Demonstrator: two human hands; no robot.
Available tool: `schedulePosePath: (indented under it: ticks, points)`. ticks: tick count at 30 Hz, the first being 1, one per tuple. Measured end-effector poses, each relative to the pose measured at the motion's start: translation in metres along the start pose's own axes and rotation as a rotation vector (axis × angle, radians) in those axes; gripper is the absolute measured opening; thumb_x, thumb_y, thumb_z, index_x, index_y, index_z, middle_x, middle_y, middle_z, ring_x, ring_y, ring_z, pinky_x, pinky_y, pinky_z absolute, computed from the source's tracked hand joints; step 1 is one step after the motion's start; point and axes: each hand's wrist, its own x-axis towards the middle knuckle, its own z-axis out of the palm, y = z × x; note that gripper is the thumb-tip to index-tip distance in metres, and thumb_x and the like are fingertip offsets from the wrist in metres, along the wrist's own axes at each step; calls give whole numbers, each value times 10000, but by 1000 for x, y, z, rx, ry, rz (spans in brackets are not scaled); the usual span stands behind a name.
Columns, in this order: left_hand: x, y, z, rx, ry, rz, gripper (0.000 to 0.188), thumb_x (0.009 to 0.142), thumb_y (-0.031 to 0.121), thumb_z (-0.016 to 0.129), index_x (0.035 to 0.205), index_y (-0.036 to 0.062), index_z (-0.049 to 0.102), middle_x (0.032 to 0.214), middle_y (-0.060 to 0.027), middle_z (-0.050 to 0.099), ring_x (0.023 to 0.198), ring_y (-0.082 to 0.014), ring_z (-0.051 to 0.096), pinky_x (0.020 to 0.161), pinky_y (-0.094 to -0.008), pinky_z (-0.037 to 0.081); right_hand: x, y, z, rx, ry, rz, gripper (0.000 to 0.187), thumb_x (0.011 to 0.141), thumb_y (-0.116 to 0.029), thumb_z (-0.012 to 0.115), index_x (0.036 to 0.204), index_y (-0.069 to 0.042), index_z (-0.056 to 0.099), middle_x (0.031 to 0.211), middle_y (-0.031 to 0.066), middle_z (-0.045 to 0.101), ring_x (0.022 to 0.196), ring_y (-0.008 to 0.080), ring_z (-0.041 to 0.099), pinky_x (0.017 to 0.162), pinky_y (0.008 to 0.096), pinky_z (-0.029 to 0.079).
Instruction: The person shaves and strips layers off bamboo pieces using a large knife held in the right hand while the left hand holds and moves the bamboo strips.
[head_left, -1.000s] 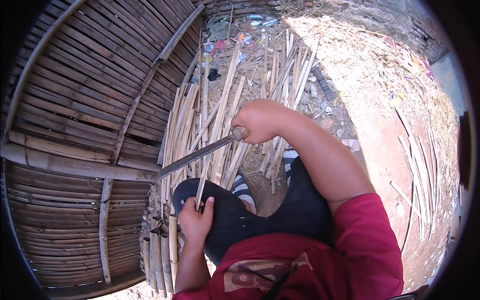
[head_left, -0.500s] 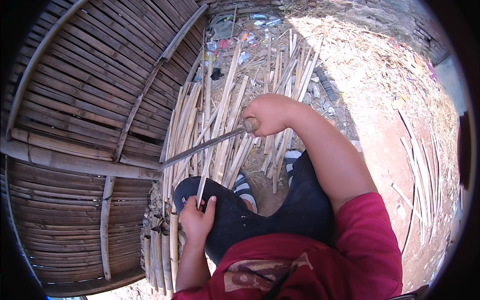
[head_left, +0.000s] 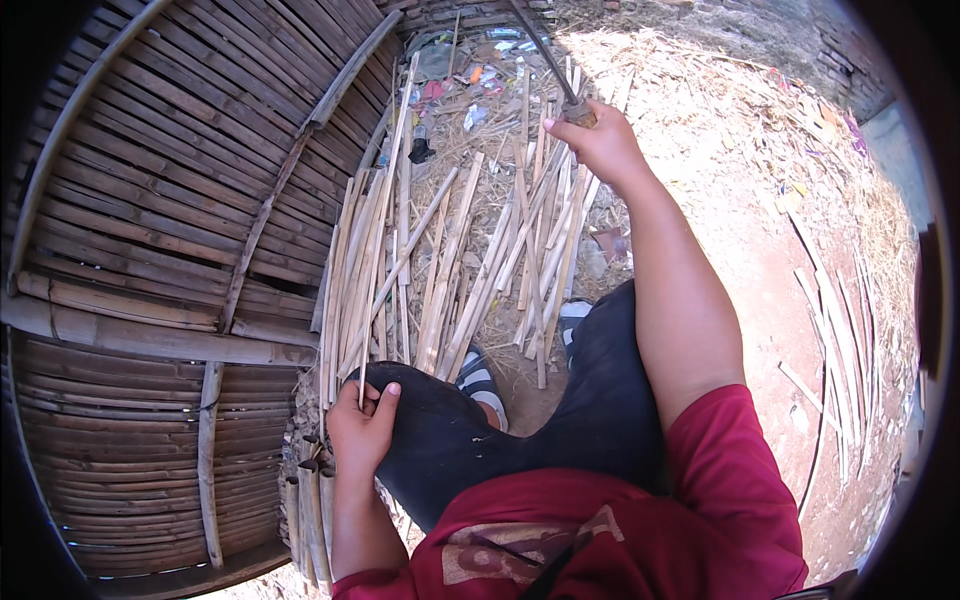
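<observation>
My left hand (head_left: pixel 362 425) is closed around the near end of a thin, pale bamboo strip (head_left: pixel 363 378), beside my left knee. The strip points away from me over other strips, so its far end is hard to single out. Far out ahead, my right hand (head_left: pixel 608 145) grips the wooden handle (head_left: pixel 578 113) of a long machete. Its dark, narrow blade (head_left: pixel 545 52) points away and slightly left, running out of the picture at the top. The blade is apart from the strip.
Many split bamboo strips (head_left: pixel 465 260) lie on the ground ahead of my sandalled feet (head_left: pixel 482 385). A slatted bamboo wall (head_left: pixel 150 200) rises on the left, with bamboo poles (head_left: pixel 312 520) by its foot. More strips (head_left: pixel 840 350) lie right; litter (head_left: pixel 475 115) is scattered farther off.
My right hand has moved away from me and to the right, swinging the machete from pointing left to pointing ahead. My left hand has shifted slightly left with the bamboo strip.
</observation>
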Motion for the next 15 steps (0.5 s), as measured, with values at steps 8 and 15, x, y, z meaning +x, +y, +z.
schedulePosePath:
  ticks: [8, 15]
  points:
    - [118, 98, 7, 126, -11, 182, 540, 859, 398, 841, 1144, 2, 609, 844, -100, 595, 738, -177, 564, 686, -343, 482, 7, -5, -6, 556, 254, 57, 308, 860, -303, 811, 890, -63, 619, 752, 9, 605, 641, 101, 574, 621, 283, 483]
    - [189, 166, 70, 2, -133, 539, 985, 885, 447, 812, 1619, 45, 292, 1540, -288, 411, 1462, -370, 413, 1162, -487, 379, 11, 17, -28, 488, 298, -37, 225, 872, -225, 792, 861, -52, 649, 703, -2, 610, 592, 89, 569, 568, 266, 466]
